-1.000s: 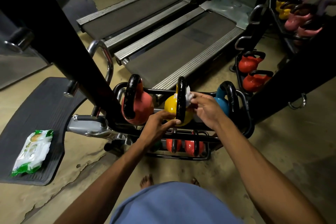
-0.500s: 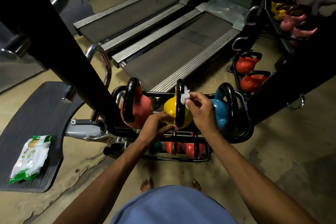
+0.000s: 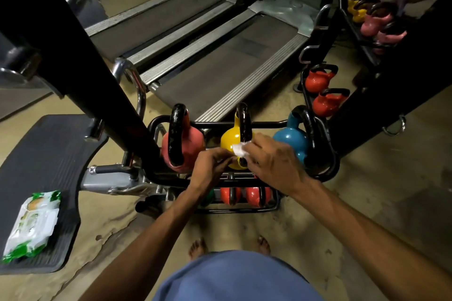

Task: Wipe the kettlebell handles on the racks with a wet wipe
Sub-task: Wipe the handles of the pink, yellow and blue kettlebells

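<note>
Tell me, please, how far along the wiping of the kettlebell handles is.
Done: no handle shows visibly as wiped. In hand: the right hand presses the wet wipe low on the yellow kettlebell's black handle, the left hand steadying it. Left, probably: the pink kettlebell, blue kettlebell, lower-tier red ones and the far rack.

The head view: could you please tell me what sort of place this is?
Most likely a gym: two treadmills side by side, a rack of coloured kettlebells, and more red kettlebells beside them.
</note>
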Motion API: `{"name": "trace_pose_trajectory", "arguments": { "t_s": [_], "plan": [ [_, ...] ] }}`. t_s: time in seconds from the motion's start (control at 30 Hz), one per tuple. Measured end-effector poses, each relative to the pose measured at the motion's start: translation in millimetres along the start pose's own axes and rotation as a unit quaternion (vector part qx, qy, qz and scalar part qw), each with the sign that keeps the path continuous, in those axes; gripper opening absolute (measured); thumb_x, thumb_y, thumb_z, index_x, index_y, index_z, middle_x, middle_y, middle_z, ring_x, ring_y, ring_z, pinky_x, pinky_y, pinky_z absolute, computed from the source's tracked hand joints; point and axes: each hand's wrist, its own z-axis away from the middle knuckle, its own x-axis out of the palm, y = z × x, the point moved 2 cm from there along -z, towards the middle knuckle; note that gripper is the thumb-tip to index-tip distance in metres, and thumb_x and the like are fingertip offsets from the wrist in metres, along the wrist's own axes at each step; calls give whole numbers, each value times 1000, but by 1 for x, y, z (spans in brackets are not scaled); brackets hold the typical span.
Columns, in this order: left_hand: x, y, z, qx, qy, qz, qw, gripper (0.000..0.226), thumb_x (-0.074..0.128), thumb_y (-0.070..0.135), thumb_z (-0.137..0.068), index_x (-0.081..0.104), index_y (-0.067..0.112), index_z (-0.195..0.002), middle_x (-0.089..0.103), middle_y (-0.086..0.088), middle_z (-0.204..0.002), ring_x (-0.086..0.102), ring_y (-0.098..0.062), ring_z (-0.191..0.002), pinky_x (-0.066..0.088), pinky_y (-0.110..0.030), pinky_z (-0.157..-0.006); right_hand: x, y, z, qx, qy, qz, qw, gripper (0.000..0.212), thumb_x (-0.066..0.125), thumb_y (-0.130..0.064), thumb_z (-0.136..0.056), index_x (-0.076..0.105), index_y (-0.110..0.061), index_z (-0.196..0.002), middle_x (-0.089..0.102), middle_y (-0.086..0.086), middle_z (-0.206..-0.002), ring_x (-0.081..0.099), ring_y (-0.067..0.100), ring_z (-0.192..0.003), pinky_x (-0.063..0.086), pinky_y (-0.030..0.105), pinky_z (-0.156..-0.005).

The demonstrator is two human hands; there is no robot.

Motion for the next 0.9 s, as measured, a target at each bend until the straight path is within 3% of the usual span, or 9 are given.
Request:
{"name": "trace_pose_trajectory", "arguments": {
  "t_s": [0.07,0.13,0.27,0.37,0.5,0.6,0.73,0.9],
  "plan": [
    [-3,8,4,7,30,13,999,5,78,21,-90,79,19,-94,77,13,-89,72,-2,-88,60,-46,-78,-1,-5,23,14,-19,-25,999,14,65,-22,-93,70,-16,-105,61,0,-94,59,17,-77,51,31,-58],
    [-9,24,9,38,54,16,998,9,78,21,-93,79,17,-100,76,10,-97,72,-9,-93,59,-46,-80,-5,-2,40,96,-7,-79,992,17,70,-23,-92,73,-19,-108,62,-3,-95,62,14,-80,52,30,-61],
    [-18,66,11,147,53,-6,988,14,75,20,-96,75,15,-109,71,6,-108,69,-13,-102,57,-41,-85,-26,19,51,267,73,-206,939,17,75,-18,-92,76,-16,-109,60,-4,-104,64,8,-90,54,23,-78],
    [-5,99,1,201,22,-52,978,17,73,20,-97,74,16,-113,69,5,-113,66,-13,-105,55,-41,-88,-51,47,40,300,108,-221,922,14,74,-18,-93,75,-12,-105,62,-1,-105,63,6,-95,50,16,-84],
    [34,131,-23,230,-27,-64,971,24,70,30,-97,73,18,-118,67,6,-123,63,-10,-116,52,-36,-98,-74,107,12,321,163,-260,896,14,70,-19,-94,70,-14,-108,70,-1,-97,68,13,-92,55,28,-79],
    [74,141,-42,204,-65,-98,972,39,71,39,-96,69,20,-130,61,6,-140,57,-8,-128,48,-34,-108,-76,157,-13,332,178,-232,897,11,68,-23,-92,71,-17,-101,73,-2,-89,69,13,-83,57,33,-76],
    [122,135,-57,157,-113,-161,968,70,72,44,-93,45,24,-155,34,5,-165,39,-15,-148,39,-38,-119,-53,201,-43,336,57,-174,924,16,64,-33,-88,71,-18,-92,74,-1,-85,71,21,-77,59,43,-72],
    [139,129,-56,143,-109,-214,960,76,71,31,-95,33,28,-160,21,9,-170,35,-17,-150,38,-41,-121,-20,220,-65,298,-122,-86,943,20,61,-30,-90,73,-14,-91,73,9,-92,68,29,-87,51,33,-69]
  ]
}}
